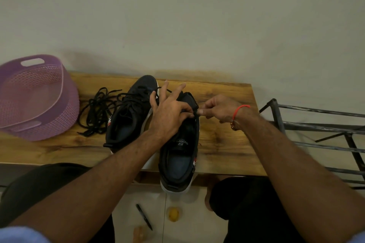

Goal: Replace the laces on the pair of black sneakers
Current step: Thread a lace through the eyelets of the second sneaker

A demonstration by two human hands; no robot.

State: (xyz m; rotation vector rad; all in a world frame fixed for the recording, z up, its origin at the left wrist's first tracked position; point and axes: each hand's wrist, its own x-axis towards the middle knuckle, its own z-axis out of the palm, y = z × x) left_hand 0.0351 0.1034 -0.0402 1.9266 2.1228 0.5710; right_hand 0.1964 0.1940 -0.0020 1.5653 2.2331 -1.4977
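On the surface (227, 140), bare wood lies open to the right of the right shoe (181, 148), as far as the edge beside the metal rack (316, 136), which stands just off that side. A strip of bare wood runs along the near edge in front of the basket (35, 96) and the loose laces (98, 112). The left side is crowded: the basket sits at the corner, the laces sprawl between it and the left shoe (126, 116). The two shoes lie close together, and the left hand (167, 112) crosses the gap between them. The right hand (219, 109) hovers just right of the right shoe. A wall (177, 16) closes off the back.
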